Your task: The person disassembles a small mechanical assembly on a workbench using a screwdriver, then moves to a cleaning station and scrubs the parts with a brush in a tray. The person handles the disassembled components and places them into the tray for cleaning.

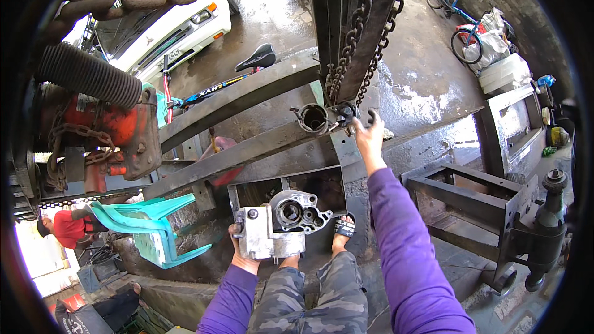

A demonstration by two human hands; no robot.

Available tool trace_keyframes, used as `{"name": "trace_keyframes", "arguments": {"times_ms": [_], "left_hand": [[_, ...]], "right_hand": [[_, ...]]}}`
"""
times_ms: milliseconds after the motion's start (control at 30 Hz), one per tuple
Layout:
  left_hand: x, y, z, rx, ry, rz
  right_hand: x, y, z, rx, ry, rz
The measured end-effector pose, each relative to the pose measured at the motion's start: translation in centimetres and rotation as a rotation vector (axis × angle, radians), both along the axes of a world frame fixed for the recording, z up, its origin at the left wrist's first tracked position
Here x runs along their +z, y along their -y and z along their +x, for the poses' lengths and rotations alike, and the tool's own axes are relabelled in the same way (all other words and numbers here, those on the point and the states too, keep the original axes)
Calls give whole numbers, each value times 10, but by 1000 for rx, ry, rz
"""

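1. On the person's side of the steel beam (247, 152), the casting (260, 230) sits in the left hand (236, 246), grasped at its left edge; one hand alone may let such a bulky lump slip, perhaps onto the sandalled foot (344, 227).
2. The cup (302, 119) on the beam could get knocked, since the right hand (370, 138) is so near it; those fingers stand parted at a dark fitting (346, 112), and from here I can't tell whether they pinch it.
3. The casting looks silvery grey and smudged, its blocky body joined to a rounded, lugged flange (302, 200).
4. Inside that flange shows a dark round bore (290, 211).
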State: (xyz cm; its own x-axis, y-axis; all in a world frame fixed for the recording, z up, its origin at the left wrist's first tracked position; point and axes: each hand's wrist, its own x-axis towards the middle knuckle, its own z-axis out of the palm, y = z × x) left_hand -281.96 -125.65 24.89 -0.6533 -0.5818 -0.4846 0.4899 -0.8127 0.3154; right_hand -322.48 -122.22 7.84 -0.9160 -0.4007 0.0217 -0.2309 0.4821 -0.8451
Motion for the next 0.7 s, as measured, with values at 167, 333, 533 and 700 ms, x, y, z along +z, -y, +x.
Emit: {"name": "trace_keyframes", "arguments": {"times_ms": [167, 333, 533, 700], "left_hand": [[4, 16, -23, -167, -48, 98], [6, 20, -42, -371, -24, 141], [-14, 10, -40, -551, 82, 170], [-53, 0, -18, -742, 35, 283]], "right_hand": [[25, -62, 69, 126, 1308, -96], [67, -112, 155, 600, 1795, -749], [103, -153, 166, 410, 1717, -643], [91, -199, 220, 212, 1609, -532]]}}
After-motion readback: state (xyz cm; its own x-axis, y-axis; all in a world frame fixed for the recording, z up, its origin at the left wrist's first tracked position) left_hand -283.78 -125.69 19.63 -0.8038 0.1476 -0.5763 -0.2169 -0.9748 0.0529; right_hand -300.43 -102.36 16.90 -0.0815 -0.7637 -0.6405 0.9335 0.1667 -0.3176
